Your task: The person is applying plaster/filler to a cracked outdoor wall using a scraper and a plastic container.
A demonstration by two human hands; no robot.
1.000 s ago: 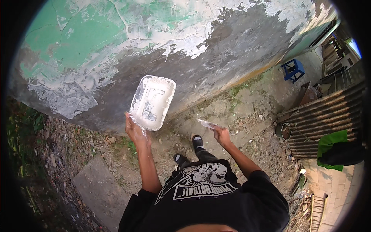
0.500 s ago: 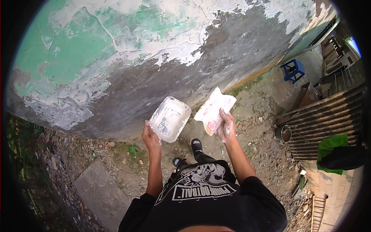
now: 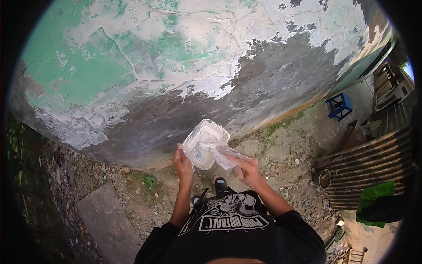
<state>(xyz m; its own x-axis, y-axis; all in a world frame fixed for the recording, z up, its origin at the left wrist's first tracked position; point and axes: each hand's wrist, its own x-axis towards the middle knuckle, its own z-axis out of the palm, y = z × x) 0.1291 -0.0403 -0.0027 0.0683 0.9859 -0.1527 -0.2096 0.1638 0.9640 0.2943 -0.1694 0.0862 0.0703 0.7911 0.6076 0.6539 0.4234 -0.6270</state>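
Note:
My left hand (image 3: 183, 160) grips the left rim of a white, putty-smeared rectangular tray (image 3: 201, 129), holding it low in front of the wall. My right hand (image 3: 244, 166) is closed on a flat, irregular white sheet (image 3: 222, 159), smeared with putty, and presses its far end into the right part of the tray, with fingers stretched along the sheet. Both hands are streaked with white. The wall (image 3: 176, 53) beyond shows cracked green paint, white putty patches and a dark grey lower band.
A blue plastic stool (image 3: 339, 106) stands along the wall at right. Nearer are a rusty corrugated sheet (image 3: 369, 163), a potted plant (image 3: 322, 179), green and black cloth (image 3: 373, 198) and a short ladder (image 3: 357, 255). A concrete slab (image 3: 101, 213) lies at lower left on rubble-strewn ground.
The tray has moved down and to the right. My right hand has turned the sheet, shown face-up half a second ago, and brought it leftward onto the tray. The view has shifted slightly.

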